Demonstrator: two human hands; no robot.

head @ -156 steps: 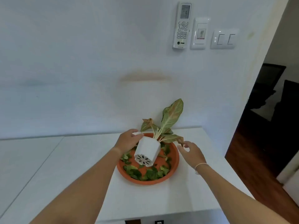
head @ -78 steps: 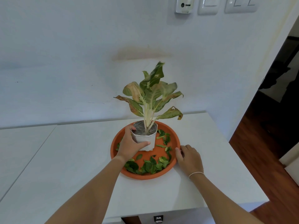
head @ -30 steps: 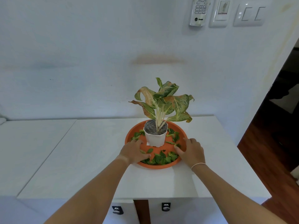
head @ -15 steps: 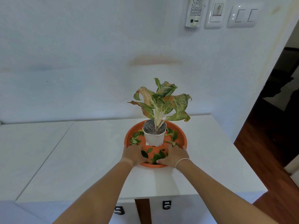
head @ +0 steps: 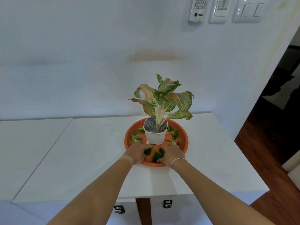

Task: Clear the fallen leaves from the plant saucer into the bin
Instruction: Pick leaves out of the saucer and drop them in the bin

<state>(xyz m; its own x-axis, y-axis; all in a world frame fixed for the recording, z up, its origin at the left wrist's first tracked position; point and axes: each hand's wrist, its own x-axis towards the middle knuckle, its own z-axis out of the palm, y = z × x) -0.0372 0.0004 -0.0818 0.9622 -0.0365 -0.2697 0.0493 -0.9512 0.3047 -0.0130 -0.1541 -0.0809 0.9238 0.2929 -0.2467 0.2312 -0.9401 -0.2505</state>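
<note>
Both hands work in the near part of the orange saucer (head: 183, 144), which sits on the white worktop (head: 81, 151) near its right end. The left hand (head: 137, 154) and the right hand (head: 171, 155) lie palm down with fingers curved inward, and they press a small heap of green leaves (head: 155, 154) between them. I judge they are gathering it – neither hand seems to be fully closed on it.

More fallen leaves lie at the left (head: 136, 135) and right (head: 173, 133) of the white pot (head: 155, 136), so the job looks only begun. No bin is visible.

The risk: the pot stands just beyond the fingertips, and its plant (head: 164, 101) is tall and leans a little right. A push forward could tip it. Loose leaves may also slip out between the hands when they lift.

The saucer is round, so it has no long axis; it lies flat, open side up.
</note>
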